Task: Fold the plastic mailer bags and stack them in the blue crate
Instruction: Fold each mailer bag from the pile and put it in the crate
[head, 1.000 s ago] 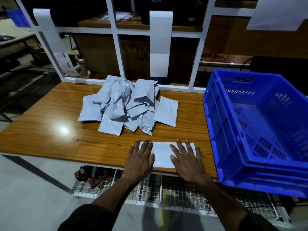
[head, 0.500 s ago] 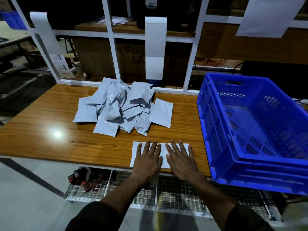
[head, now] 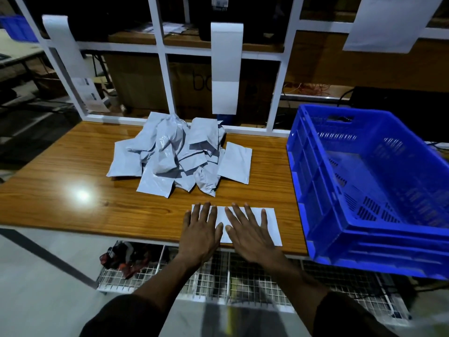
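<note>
A white mailer bag (head: 273, 224) lies flat near the front edge of the wooden table (head: 73, 190). My left hand (head: 200, 233) presses on its left part with straight, spread fingers. My right hand (head: 250, 232) presses flat on its middle, thumb close to my left thumb. Behind them sits a loose pile of several crumpled grey-white mailer bags (head: 179, 154). The blue crate (head: 379, 190) stands at the right end of the table, tilted toward me, with nothing visible inside.
A white frame (head: 167, 76) with hanging paper strips runs along the table's back edge. Cardboard boxes sit behind it. A wire shelf (head: 218, 278) with red and black items lies under the table front.
My hands have slid along the flat mailer, first coming together, and now lie side by side over its left and middle parts. The camera view has shifted slightly.
</note>
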{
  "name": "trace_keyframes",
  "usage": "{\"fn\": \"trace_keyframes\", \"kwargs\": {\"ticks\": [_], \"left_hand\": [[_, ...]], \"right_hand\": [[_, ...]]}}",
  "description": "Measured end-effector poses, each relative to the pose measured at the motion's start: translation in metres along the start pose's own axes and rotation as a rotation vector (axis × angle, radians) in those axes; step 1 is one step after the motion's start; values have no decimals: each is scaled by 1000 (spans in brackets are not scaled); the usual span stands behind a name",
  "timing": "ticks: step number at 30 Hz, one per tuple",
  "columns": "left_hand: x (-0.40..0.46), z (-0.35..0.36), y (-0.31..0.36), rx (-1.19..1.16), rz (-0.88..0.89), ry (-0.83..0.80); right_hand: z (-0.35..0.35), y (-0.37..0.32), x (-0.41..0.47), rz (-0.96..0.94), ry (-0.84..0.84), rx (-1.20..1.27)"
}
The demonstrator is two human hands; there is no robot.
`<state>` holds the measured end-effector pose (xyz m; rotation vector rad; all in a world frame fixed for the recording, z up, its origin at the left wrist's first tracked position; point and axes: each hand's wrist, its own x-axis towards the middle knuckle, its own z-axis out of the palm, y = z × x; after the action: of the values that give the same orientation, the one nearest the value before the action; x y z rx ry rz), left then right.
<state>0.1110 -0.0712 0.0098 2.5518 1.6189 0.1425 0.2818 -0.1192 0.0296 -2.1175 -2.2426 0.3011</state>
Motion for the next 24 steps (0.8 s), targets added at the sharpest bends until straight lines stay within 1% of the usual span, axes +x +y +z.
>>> {"fn": "trace_keyframes", "kwargs": {"ticks": [2, 7, 10, 13, 16, 19, 24], "left_hand": [[-2, 0, -5, -11, 5, -31], [4, -1, -11, -47, 24, -21], [4, -4, -12, -49, 38, -31], [5, -7, -15, -44, 55, -37], [5, -10, -10, -9, 48, -45], [6, -11, 3, 70, 94, -21], [4, -1, 6, 21, 113, -12]], "right_hand": [[2, -2, 2, -8, 11, -2], [7, -2, 7, 26, 21, -13], [4, 2, 9, 16, -34, 31], [0, 22, 0, 34, -70, 7], [3, 42, -15, 73, -37, -55], [5, 44, -19, 82, -26, -71], [0, 38, -16, 80, -56, -24]]}}
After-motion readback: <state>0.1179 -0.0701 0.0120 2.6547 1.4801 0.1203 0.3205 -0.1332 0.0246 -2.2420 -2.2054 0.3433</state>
